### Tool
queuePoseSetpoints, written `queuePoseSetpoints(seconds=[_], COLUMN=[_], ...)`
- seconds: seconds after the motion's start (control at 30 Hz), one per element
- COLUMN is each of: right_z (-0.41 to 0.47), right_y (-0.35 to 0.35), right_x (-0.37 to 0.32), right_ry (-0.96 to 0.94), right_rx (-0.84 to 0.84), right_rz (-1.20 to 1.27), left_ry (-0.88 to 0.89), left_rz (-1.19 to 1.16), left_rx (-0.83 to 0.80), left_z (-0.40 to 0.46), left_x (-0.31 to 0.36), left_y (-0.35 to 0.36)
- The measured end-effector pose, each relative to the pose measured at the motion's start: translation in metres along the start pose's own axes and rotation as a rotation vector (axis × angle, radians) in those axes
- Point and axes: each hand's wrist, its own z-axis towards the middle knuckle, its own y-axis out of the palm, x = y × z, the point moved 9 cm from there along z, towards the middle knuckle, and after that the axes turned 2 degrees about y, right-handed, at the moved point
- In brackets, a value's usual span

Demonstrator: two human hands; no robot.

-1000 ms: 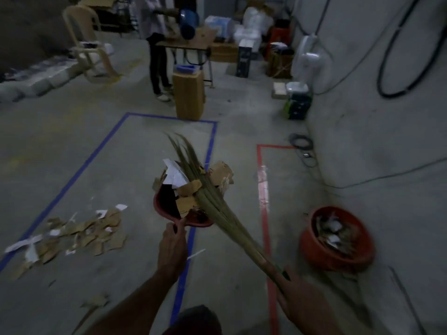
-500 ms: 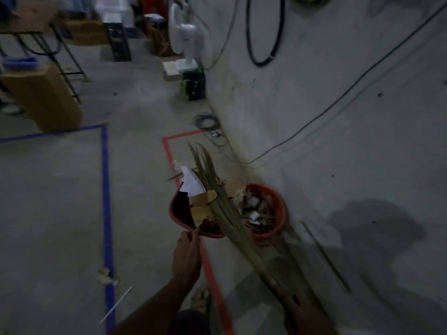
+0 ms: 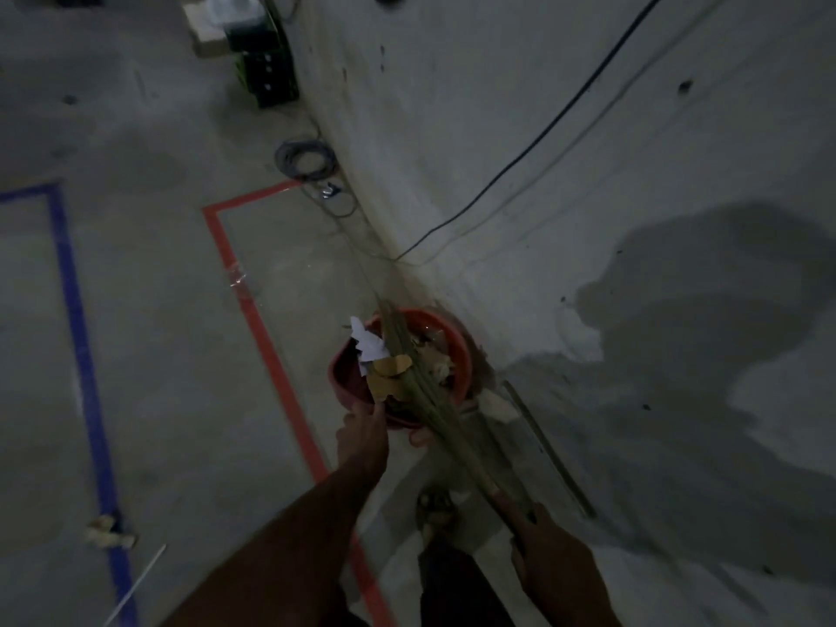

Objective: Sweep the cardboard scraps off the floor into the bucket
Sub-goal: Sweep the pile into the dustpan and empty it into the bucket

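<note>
The left hand (image 3: 364, 429) grips the near rim of the shallow dark red plastic dustpan (image 3: 350, 377), fingers closed on its edge. The right hand (image 3: 549, 554) is clamped around the bound lower end of the long straw-coloured grass broom (image 3: 429, 400), whose bristles lie diagonally across the dustpan load and appear to press it down.

The load consists of brown cardboard scraps (image 3: 389, 371) and torn white paper pieces (image 3: 368, 341), heaped on the dustpan. The dustpan is held above and partly over the left rim of the round orange-red plastic bucket (image 3: 459, 343), which stands on the grey concrete floor (image 3: 181, 355) close to the wall (image 3: 588, 151). The bucket already contains scraps.

Step in hand, as judged: transfer of a collected load into the bucket. The next move calls for tipping the dustpan toward the bucket centre while the broom guides the scraps off, so that none fall outside the rim.

One small scrap (image 3: 108, 529) lies on the blue tape line (image 3: 77, 332), well apart from the bucket, and requires a later pass
</note>
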Motion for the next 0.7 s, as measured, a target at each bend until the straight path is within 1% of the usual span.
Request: queuePoseSetpoints(seconds=[0.03, 0.07, 0.1, 0.17, 0.2, 0.23, 0.27, 0.33, 0.37, 0.4, 0.43, 0.47, 0.5, 0.53, 0.57, 0.6, 0.63, 0.67, 0.7], right_z=[0.011, 0.022, 0.033, 0.054, 0.067, 0.079, 0.087, 0.092, 0.093, 0.092, 0.090, 0.090, 0.090, 0.094, 0.098, 0.094, 0.089, 0.086, 0.083], right_y=[-0.007, -0.010, -0.016, -0.030, -0.029, -0.023, -0.024, -0.037, -0.041, -0.045, -0.052, -0.055, -0.057, -0.053, -0.050, -0.049, -0.052, -0.056, -0.060], right_x=[0.003, 0.011, 0.021, 0.030, 0.032, 0.037, 0.044, 0.055, 0.058, 0.063, 0.067, 0.069, 0.072, 0.079, 0.090, 0.089, 0.085, 0.084, 0.083], right_ry=[-0.032, -0.020, -0.016, -0.039, -0.074, -0.093, -0.083, -0.083, -0.096, -0.106, -0.120, -0.137, -0.135, -0.091, -0.033, -0.020, -0.023, -0.020, -0.043], right_rx=[-0.008, -0.029, 0.020, 0.069, 0.049, -0.007, 0.010, 0.102, 0.086, 0.118, 0.156, 0.140, 0.042, -0.065, -0.099, -0.135, -0.161, -0.112, -0.074], right_rz=[-0.037, -0.004, 0.007, 0.018, -0.021, -0.062, -0.117, -0.190, -0.199, -0.232, -0.210, -0.140, -0.011, 0.087, 0.178, 0.251, 0.267, 0.207, 0.172], left_ry=[-0.018, -0.035, -0.037, -0.009, -0.005, -0.024, -0.039, -0.052, -0.058, -0.057, -0.051, -0.053, -0.059, -0.051, -0.048, -0.053, -0.059, -0.068, -0.040], left_rz=[-0.003, -0.015, -0.016, 0.062, 0.130, 0.179, 0.222, 0.275, 0.288, 0.311, 0.319, 0.340, 0.347, 0.373, 0.372, 0.387, 0.366, 0.351, 0.314], left_rx=[-0.020, -0.036, -0.041, -0.052, -0.059, -0.075, -0.079, -0.048, -0.031, -0.023, -0.033, -0.031, -0.056, -0.062, -0.050, -0.031, -0.025, -0.065, -0.081], left_z=[0.012, 0.024, 0.033, 0.048, 0.054, 0.058, 0.061, 0.062, 0.060, 0.058, 0.056, 0.054, 0.050, 0.046, 0.044, 0.042, 0.038, 0.032, 0.027], left_x=[0.007, 0.013, 0.020, 0.032, 0.036, 0.039, 0.040, 0.043, 0.042, 0.042, 0.042, 0.042, 0.039, 0.040, 0.038, 0.036, 0.035, 0.037, 0.040], left_y=[0.000, 0.002, 0.001, 0.000, -0.001, -0.005, -0.009, -0.017, -0.022, -0.025, -0.026, -0.029, -0.031, -0.033, -0.032, -0.035, -0.041, -0.046, -0.047])
